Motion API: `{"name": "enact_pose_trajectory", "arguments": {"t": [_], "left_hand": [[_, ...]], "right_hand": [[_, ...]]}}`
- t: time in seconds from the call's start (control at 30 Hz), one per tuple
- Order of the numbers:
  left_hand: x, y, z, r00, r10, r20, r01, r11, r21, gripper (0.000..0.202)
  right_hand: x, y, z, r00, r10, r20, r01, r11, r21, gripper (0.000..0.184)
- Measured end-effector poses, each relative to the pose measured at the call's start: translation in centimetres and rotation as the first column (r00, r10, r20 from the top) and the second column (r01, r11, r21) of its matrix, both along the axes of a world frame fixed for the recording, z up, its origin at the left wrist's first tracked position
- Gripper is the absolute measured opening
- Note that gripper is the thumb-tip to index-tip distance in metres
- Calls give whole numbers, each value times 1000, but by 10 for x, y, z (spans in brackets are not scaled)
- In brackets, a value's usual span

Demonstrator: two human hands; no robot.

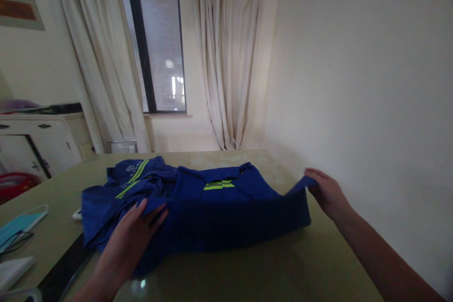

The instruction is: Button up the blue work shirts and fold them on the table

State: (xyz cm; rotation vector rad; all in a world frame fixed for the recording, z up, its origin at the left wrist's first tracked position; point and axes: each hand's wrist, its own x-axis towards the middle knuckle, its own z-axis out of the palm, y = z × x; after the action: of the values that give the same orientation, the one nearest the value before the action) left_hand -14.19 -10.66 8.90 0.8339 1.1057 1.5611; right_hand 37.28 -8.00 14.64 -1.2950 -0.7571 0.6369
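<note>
A dark blue work garment [233, 222] with yellow-green reflective stripes lies across the table, its near edge lifted off the surface. My right hand [325, 193] pinches the raised right corner of that cloth. At the other end, my left hand [130, 236] grips the near edge, with thumb and fingers on either side of the fabric. Beside my left hand sits a bunched blue jacket part [120, 188] with pale lettering, a round logo and two reflective stripes. Whether it is joined to the lifted cloth I cannot tell.
The glossy greenish table [283, 264] meets a white wall on the right. At left lie a light blue face mask [21, 229], a black flat object [65, 264] and a white object [14, 271]. A white cabinet [53, 137] and curtains [230, 56] stand behind.
</note>
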Motion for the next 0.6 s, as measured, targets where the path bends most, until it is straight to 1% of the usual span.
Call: {"name": "enact_pose_trajectory", "arguments": {"t": [0.03,0.07,0.1,0.13,0.17,0.2,0.23,0.27,0.3,0.33,0.37,0.4,0.43,0.47,0.5,0.53,0.6], "left_hand": [[8,31,15,993,12,120,-17,999,43,10],[16,57,28,985,37,170,-52,995,83,5],[21,78,37,985,31,168,-51,992,119,7],[25,94,41,991,14,134,-34,988,148,14],[25,104,39,998,2,62,-12,985,171,21],[23,109,32,999,-7,-49,16,982,190,30],[17,111,19,981,-1,-194,42,978,204,41],[10,109,2,929,11,-369,71,976,208,52],[1,105,-17,843,69,-533,51,977,208,62],[-10,99,-36,722,116,-682,31,980,198,67],[-20,92,-54,585,163,-794,-4,980,198,69],[-29,86,-70,467,203,-860,-45,977,207,70],[-37,81,-82,379,218,-899,-72,976,206,71],[-44,77,-90,331,211,-920,-96,977,190,72],[-48,75,-94,322,181,-929,-112,982,152,72],[-49,74,-95,336,137,-932,-123,987,101,71],[-46,78,-90,392,56,-918,-128,992,6,67]], "right_hand": [[-11,28,14,1000,-15,7,15,1000,22,25],[-22,51,24,1000,-19,19,18,999,41,25],[-31,70,29,999,-12,38,10,998,56,26],[-39,83,29,998,-4,71,0,998,66,30],[-45,92,24,993,1,116,-8,998,67,34],[-49,95,14,984,14,175,-25,998,62,37],[-50,95,-1,968,36,247,-49,998,50,41],[-49,92,-19,943,65,327,-79,996,29,43],[-45,87,-40,865,116,489,-126,992,-13,45],[-38,80,-62,759,146,634,-142,988,-57,45],[-29,74,-84,673,149,724,-102,989,-109,47],[-19,68,-104,618,154,771,-28,984,-174,51],[-9,63,-122,590,159,792,48,972,-231,54],[1,60,-136,588,171,791,106,953,-284,58],[9,58,-146,606,190,772,144,929,-341,63],[15,58,-152,636,206,743,166,904,-393,67],[20,62,-155,701,227,676,167,869,-466,71]]}}
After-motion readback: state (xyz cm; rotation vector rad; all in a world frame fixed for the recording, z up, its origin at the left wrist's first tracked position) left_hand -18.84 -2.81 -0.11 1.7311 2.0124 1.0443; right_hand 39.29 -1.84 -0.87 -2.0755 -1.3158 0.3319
